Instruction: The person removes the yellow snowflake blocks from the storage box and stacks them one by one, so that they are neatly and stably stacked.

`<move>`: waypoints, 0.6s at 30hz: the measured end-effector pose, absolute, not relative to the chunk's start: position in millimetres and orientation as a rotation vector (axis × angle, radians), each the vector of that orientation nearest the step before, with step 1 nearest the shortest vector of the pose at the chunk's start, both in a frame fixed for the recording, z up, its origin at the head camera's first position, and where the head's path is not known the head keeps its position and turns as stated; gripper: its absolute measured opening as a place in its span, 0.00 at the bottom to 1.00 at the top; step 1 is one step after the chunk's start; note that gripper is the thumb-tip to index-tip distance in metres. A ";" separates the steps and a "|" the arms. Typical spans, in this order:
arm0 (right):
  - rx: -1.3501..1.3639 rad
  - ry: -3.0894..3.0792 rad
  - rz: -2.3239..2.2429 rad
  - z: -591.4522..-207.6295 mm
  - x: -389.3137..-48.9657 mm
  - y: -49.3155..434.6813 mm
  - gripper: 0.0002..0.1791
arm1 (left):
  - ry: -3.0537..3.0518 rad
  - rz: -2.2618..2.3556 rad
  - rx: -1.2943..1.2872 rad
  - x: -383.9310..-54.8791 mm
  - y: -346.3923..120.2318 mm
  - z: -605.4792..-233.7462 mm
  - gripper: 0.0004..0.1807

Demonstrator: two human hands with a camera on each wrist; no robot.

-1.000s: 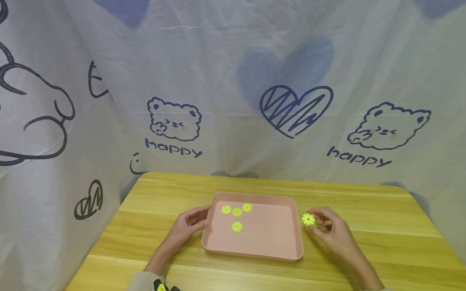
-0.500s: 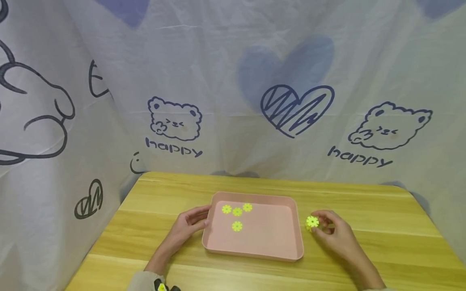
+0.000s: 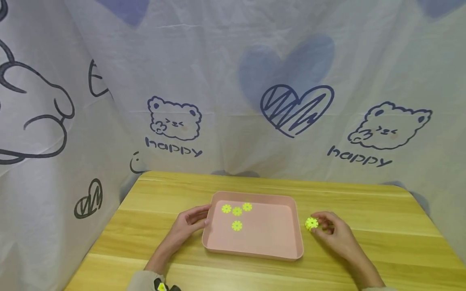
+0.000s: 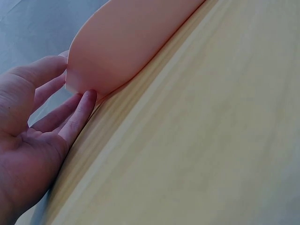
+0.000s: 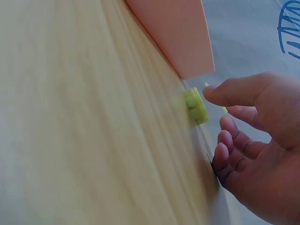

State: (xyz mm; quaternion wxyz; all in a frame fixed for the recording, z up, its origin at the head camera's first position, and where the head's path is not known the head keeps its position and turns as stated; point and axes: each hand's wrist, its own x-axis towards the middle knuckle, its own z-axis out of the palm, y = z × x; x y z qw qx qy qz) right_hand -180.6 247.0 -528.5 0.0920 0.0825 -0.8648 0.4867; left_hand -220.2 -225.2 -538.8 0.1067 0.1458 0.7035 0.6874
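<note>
At the left end of the pink tray (image 3: 269, 230), my left hand (image 3: 182, 228) touches the outer wall and rim. Its fingers are fairly straight against the wall (image 4: 117, 47) in the left wrist view. Just beyond the tray's right end, my right hand (image 3: 336, 234) pinches a yellow-green notched disc (image 3: 312, 222) between thumb and finger. Below that disc, a short stack of similar discs (image 5: 196, 107) stands on the table, best seen in the right wrist view. Inside the tray lie several more notched discs (image 3: 237, 226), spread over its left half.
The wood-grain table (image 3: 164, 194) carries the tray near its middle. A white cloth (image 3: 225, 121) printed with hearts and bears hangs behind the table and along its left side.
My right hand has moved slightly right, away from the tray, bringing its disc over the stack, then has stayed nearly still. The left hand and the discs in the tray have not moved.
</note>
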 end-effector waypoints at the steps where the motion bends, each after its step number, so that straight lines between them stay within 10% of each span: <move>1: 0.245 -2.572 1.447 -529.1 -181.0 247.0 0.22 | 2.073 2.022 0.430 -220.1 -225.4 -538.9 0.29; 18: 0.237 -2.607 1.501 -529.9 -182.0 248.6 0.22 | 2.072 2.039 0.443 -220.1 -225.8 -539.5 0.28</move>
